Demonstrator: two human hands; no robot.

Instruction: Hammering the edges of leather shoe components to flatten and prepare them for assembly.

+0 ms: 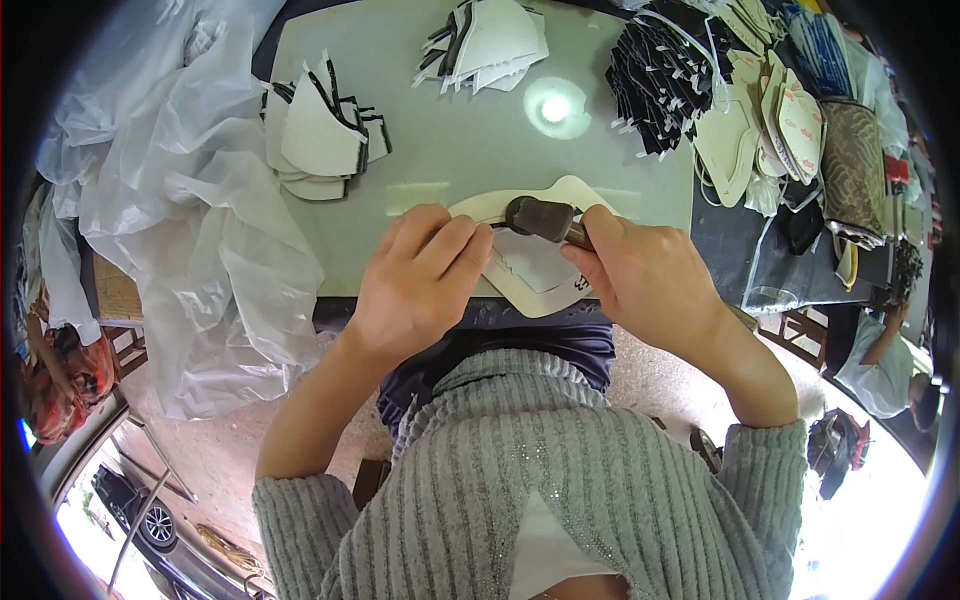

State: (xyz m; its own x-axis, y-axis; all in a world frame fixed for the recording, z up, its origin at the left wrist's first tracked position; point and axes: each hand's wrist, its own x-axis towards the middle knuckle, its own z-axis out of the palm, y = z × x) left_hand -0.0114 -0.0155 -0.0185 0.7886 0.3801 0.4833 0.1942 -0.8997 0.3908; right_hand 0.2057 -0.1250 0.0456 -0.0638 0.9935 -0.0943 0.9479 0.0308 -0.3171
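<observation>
my right fingers (602,232) grip the hammer (541,218), head leftward over the cream template (535,302); left fingers (452,245) beside it, can't tell if pinching

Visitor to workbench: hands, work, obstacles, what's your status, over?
Left fingers at left edge of cream board. Right fingers gripping dark-headed tool. Tool partly covers board; white stacks lie apart.

Two bare hands, a left (420,280) and a right (650,270), at the centre of the frame, with one hammer (538,218) and one cream template (540,299) between them. Two stacks of black-edged white panels: one upper left (320,135), one top centre (495,45). One heap of black pieces (655,80), upper right; beside it, several cream panels (725,145), too overlapped to count. One car (165,530), lower left.
</observation>
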